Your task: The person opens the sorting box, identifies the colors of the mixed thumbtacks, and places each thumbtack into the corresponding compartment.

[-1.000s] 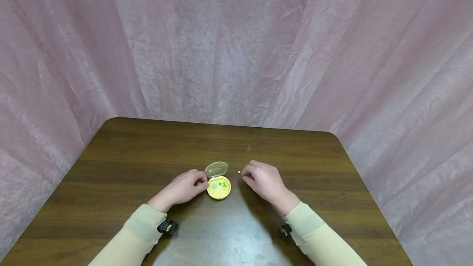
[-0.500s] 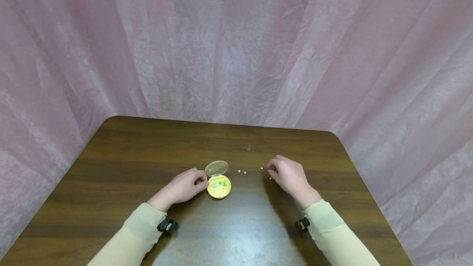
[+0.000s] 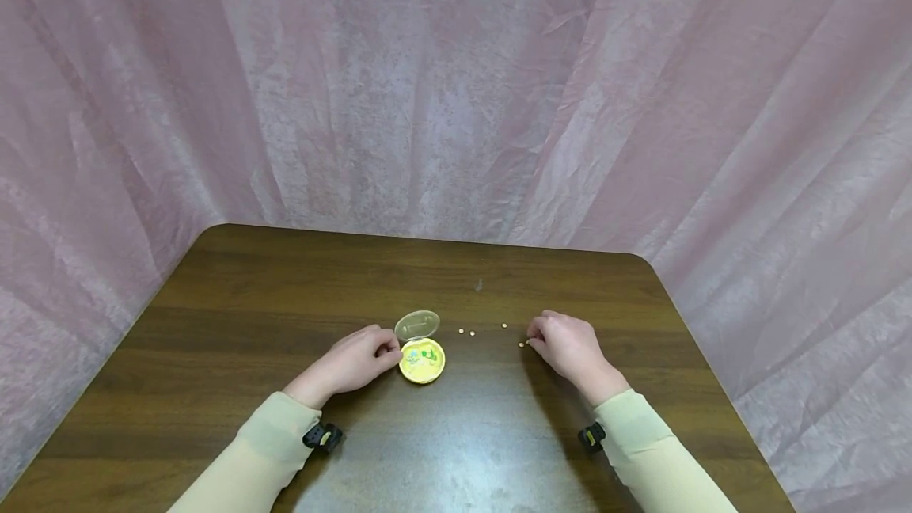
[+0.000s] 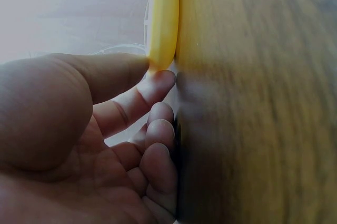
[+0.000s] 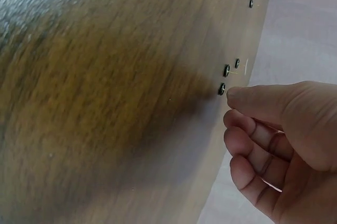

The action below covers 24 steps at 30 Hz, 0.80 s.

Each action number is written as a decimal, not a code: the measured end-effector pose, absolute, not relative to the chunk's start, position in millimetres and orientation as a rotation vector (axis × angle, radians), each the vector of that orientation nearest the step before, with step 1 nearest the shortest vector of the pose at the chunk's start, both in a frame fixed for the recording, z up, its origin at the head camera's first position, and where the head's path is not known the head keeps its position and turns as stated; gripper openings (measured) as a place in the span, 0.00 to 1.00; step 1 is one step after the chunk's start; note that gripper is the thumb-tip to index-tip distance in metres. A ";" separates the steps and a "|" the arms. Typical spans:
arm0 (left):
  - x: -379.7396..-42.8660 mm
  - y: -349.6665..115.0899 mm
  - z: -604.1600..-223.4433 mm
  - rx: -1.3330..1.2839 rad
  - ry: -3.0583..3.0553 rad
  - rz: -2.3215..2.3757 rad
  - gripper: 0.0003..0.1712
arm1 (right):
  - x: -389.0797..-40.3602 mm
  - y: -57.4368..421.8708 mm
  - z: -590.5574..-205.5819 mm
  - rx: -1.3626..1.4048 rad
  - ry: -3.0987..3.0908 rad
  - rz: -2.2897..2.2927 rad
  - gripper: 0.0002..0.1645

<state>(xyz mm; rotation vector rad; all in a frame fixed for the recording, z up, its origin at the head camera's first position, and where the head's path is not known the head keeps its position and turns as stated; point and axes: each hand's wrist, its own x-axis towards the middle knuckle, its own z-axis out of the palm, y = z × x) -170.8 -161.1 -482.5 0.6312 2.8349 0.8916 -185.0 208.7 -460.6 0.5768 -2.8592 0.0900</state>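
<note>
And there was the yellow case [image 3: 423,377], open on the table [image 3: 321,271] a little left of the row of small pieces, its clear lid [image 3: 417,327] tipped back on the far side, green and blue figures showing inside! The left hand [image 3: 355,356] had it right at the edge, thumb and forefinger closed to a pinch on its left rim, the remaining fingers bent in low over the wood; the left wrist view caught the yellow wall side-on, tight against those two fingertips.

Over on the other flank, the right hand [image 3: 570,348] was down by the tabletop, fingers curled inward, thumb tip right beside the nearest small round piece [image 5: 221,89]. Pinched or merely brushed? The views did not tell, with the forefinger tucked out of sight. A second piece [image 5: 227,70] lay close by, a third [image 3: 503,325] slightly farther off, and then a neighbouring pair [image 3: 472,333] sat nearer the case, just right of the lid.

Pale sleeves [image 3: 641,446] covered both forearms, a black wrist camera [image 3: 323,437] under each cuff, and behind it all hung a pink curtain [image 3: 413,85] in long folds.
</note>
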 end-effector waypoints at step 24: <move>-171.0 -160.9 -481.1 0.628 2.825 0.900 0.08 | -187.7 209.4 -468.3 0.602 -2.829 0.063 0.14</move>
